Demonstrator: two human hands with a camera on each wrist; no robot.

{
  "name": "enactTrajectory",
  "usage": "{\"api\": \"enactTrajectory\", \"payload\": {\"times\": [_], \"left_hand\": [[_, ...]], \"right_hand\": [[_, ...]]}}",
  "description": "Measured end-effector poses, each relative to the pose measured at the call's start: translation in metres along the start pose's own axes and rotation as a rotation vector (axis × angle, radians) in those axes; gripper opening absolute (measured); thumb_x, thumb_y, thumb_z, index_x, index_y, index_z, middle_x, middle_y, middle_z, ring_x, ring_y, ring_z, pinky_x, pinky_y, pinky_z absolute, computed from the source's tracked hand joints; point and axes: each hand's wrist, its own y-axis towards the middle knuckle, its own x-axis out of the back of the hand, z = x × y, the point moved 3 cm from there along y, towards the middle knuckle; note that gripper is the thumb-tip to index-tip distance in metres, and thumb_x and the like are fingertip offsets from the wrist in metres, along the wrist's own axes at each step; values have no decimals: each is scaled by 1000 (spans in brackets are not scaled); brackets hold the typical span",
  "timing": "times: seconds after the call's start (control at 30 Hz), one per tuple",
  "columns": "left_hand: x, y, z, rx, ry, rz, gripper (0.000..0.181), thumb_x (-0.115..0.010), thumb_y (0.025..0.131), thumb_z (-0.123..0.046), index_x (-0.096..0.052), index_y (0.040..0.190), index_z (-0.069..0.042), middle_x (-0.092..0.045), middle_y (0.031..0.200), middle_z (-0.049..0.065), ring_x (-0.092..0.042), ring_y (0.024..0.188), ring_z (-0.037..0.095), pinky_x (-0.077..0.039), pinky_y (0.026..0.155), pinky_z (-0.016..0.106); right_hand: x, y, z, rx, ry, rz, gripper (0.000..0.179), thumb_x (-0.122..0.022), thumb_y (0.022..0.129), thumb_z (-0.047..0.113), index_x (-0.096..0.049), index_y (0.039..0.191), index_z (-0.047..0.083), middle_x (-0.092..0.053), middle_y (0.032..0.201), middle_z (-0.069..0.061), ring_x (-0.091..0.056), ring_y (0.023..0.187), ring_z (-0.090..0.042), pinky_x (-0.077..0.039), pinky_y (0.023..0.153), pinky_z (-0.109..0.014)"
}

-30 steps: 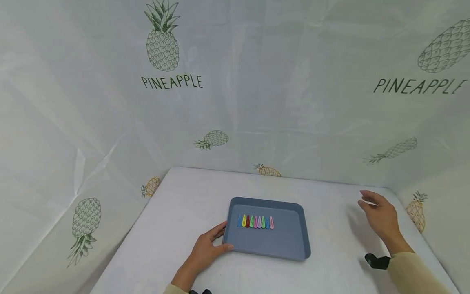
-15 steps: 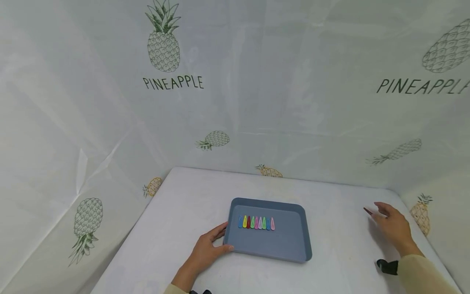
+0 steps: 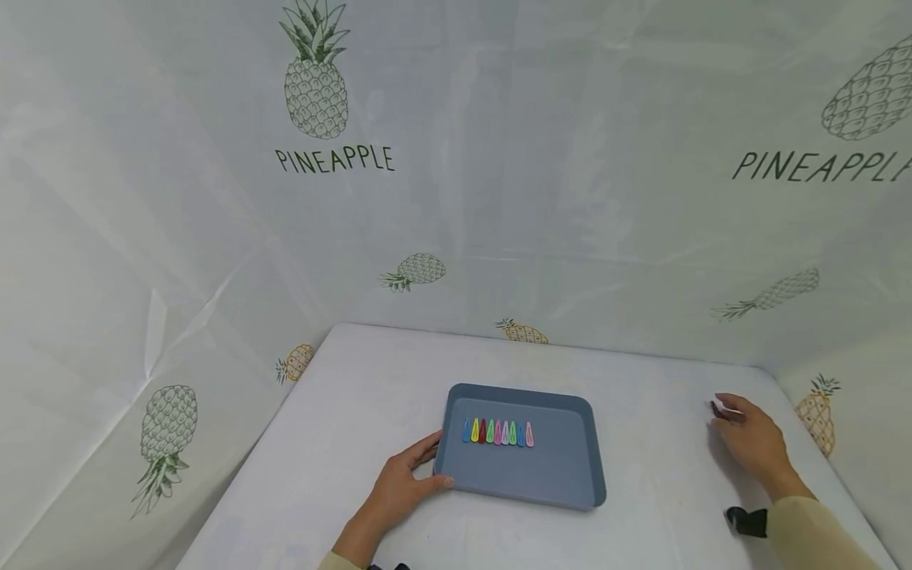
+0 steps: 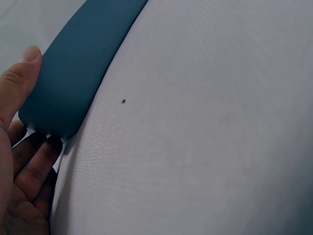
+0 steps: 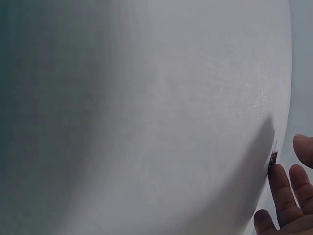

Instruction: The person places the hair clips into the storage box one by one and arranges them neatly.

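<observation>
A grey-blue rectangular tray (image 3: 556,467) rests on the white table. Several snap hair clips (image 3: 497,431), in blue, yellow, red, green and pink, lie side by side in it. My left hand (image 3: 399,484) grips the tray's near left corner, thumb at the near rim and fingers along the left side. Far to the right, my right hand (image 3: 755,439) is low over the table, fingers extended. A small dark reddish-brown thing (image 5: 273,159) is at its index fingertip, with the thumb standing apart from it in the right wrist view. What kind of thing it is I cannot tell.
The table (image 3: 655,427) is backed by a pale sheet (image 3: 541,198) printed with pineapples, which also hangs at both sides. Between tray and right hand lies a stretch of white tabletop. A tiny dark speck (image 4: 123,101) marks the cloth near the left hand.
My right hand has moved right and slightly nearer; a dark reddish thing has come into view at its fingertips, and it shows a different shape now. My left hand and the tray hold still.
</observation>
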Motion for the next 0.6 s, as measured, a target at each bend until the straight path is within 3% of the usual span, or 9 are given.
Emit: {"api": "enactTrajectory", "payload": {"times": [0.13, 0.43, 0.6], "left_hand": [[0, 0, -1, 2, 0, 1, 82, -86, 88, -43, -51, 157, -19, -66, 146, 6, -55, 144, 35, -34, 121, 67], [0, 1, -2, 8, 4, 4, 82, -86, 88, -44, -51, 158, -18, -66, 146, 7, -55, 144, 36, -33, 121, 69], [0, 1, -2, 8, 3, 2, 82, -86, 87, -44, -51, 158, -18, -66, 147, 7, -55, 143, 35, -34, 121, 68]], "right_hand": [[2, 0, 0, -1, -13, 1, 54, -54, 104, 12, -42, 152, -10, -50, 144, -43, -49, 126, -63, -44, 95, -74], [8, 7, -11, -188, -9, -8, 58, -52, 106, 15, -36, 157, -8, -40, 152, -41, -42, 132, -60, -42, 103, -73], [6, 10, -5, -81, -8, -6, 56, -50, 104, 11, -37, 154, -11, -43, 150, -43, -45, 131, -62, -43, 101, -73]]}}
